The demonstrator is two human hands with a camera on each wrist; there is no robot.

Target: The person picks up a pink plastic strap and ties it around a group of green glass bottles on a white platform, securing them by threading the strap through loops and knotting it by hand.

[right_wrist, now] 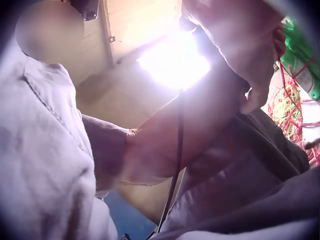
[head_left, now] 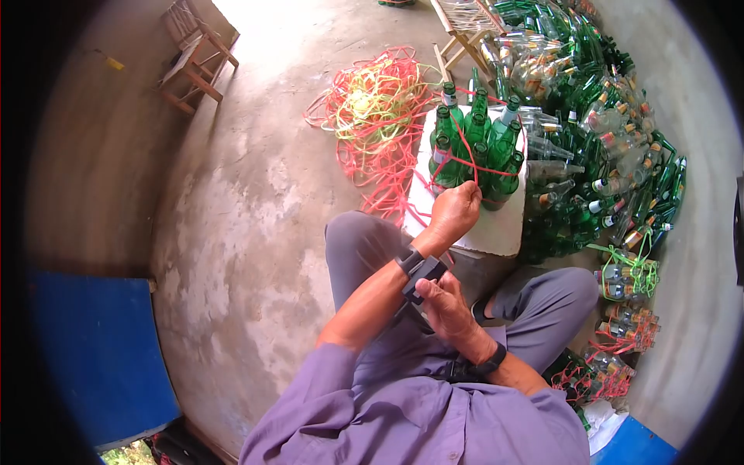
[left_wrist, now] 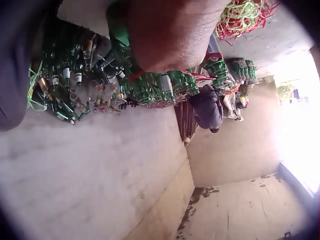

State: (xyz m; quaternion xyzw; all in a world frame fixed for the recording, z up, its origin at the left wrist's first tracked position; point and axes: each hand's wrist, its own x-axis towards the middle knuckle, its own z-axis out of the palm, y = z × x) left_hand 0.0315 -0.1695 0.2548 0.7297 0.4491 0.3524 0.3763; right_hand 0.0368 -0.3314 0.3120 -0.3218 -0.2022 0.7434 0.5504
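My left hand (head_left: 457, 211) pinches a red plastic strap (head_left: 474, 164) at the near side of a cluster of green glass bottles (head_left: 479, 128). The bottles stand upright together, with red strap running around and across them. Under them is a white block (head_left: 496, 239). My right hand (head_left: 448, 310) is by the left wrist, its thumb at the black wrist camera (head_left: 425, 277); I cannot tell whether its fingers grip anything. In the left wrist view, the left hand (left_wrist: 175, 35) covers part of the bottles. Glare washes out much of the right wrist view.
A tangle of red and yellow-green strap (head_left: 372, 108) lies left of the block. Loose bottles (head_left: 597, 147) are heaped at the right, near strapped bottle bundles (head_left: 628, 329). A wooden chair (head_left: 198, 58) stands at the far left. Another person (left_wrist: 207, 107) appears in the left wrist view.
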